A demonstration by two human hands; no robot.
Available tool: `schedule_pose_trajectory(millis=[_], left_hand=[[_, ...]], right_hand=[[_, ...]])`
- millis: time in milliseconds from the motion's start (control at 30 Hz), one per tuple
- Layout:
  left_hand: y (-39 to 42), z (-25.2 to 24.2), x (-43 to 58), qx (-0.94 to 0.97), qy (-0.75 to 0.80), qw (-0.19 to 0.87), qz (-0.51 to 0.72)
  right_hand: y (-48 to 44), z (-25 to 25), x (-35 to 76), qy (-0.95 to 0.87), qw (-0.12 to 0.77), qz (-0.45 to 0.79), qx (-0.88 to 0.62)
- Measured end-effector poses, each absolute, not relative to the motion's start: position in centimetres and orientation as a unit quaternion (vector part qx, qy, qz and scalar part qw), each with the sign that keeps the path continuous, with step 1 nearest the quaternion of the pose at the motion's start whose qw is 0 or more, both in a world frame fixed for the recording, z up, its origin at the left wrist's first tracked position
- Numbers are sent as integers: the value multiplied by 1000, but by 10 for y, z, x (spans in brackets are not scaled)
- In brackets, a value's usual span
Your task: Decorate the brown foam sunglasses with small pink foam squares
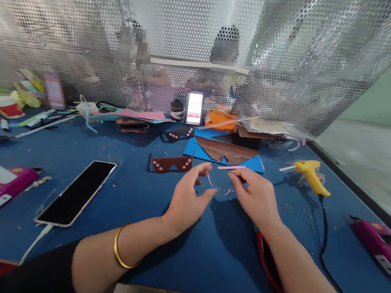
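My left hand (191, 196) is over the middle of the blue table, fingers apart, with a thin pink strip (209, 178) at its fingertips. To its right, my right hand (252, 192) has thumb and forefinger pinched together; what they hold, if anything, is too small to make out. Small pink scraps (229, 190) lie between the hands. A longer pink strip (231, 167) lies just beyond, near brown glasses-shaped pieces (225, 151) on a blue sheet (258, 164). Brown paper glasses with pink squares (170, 164) stand left of my left hand, and a black pair (177, 134) is behind them.
A phone (77, 193) with a cable and a magenta power strip (2, 188) lie left. At right are a yellow glue gun (310, 176) and another magenta strip (380, 247). Red-handled scissors (266, 264) lie partly under my right forearm. A perforated metal screen (191, 11) stands behind.
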State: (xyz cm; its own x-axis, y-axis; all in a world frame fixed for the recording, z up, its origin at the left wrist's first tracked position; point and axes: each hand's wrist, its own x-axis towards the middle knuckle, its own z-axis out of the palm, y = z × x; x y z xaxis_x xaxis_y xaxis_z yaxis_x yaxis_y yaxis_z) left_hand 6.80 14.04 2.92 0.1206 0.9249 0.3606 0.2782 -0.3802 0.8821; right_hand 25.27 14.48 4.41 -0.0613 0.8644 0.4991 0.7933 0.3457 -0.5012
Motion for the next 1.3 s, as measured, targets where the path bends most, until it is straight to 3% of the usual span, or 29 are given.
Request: schedule_pose_trajectory(millis=[133,233,333,533,733,833,1000,1167,1233,1300], left_hand=[[137,33,66,762,362,227,487],[138,41,64,839,250,261,407],[143,48,60,866,209,321,321],[146,41,62,755,284,503,309],[137,45,66,721,340,500,337],[140,42,65,675,374,506,384],[146,35,66,584,388,567,433],[146,40,64,443,229,755,425],[147,41,65,499,216,734,407],[147,41,66,655,243,603,386]], right_hand=[[138,43,244,-829,300,34,-471],[127,40,229,-914,237,39,-328],[118,40,219,-931,248,48,-263],[120,55,238,-873,386,37,-296],[123,81,265,-565,626,103,-527],[121,87,278,-464,674,140,-557],[122,78,289,-547,535,95,-637],[102,73,257,-657,499,-68,-561],[90,69,232,-751,441,-114,-478],[82,63,207,-841,375,-148,-360]])
